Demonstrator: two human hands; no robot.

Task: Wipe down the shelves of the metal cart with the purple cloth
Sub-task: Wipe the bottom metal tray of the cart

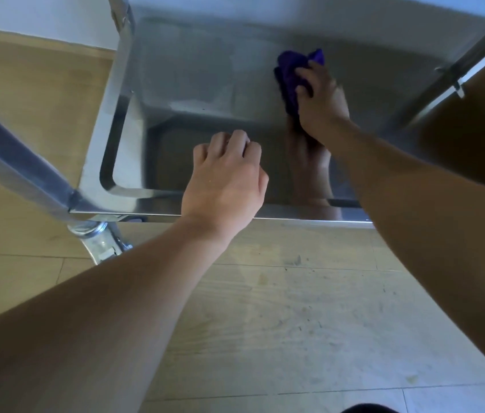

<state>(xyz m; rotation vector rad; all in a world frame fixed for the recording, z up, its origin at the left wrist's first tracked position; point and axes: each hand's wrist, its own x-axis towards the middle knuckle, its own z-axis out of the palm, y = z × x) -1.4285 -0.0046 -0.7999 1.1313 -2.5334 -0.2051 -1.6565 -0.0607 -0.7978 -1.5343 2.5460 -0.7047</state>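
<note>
A shiny metal cart shelf (193,84) with a raised rim fills the upper middle of the head view. My right hand (323,99) presses a bunched purple cloth (290,73) flat on the shelf's surface, right of centre. The cloth sticks out to the left and above my fingers. My left hand (226,180) rests curled over the shelf's front rim (146,193), fingers bent inward, holding the edge. A reflection of my right arm shows in the metal below the cloth.
The cart's metal posts stand at the left front (12,162), left rear (122,34) and right (455,76). A caster wheel (98,236) sits under the front left corner. Light wood-look floor (280,308) lies below, a white wall behind.
</note>
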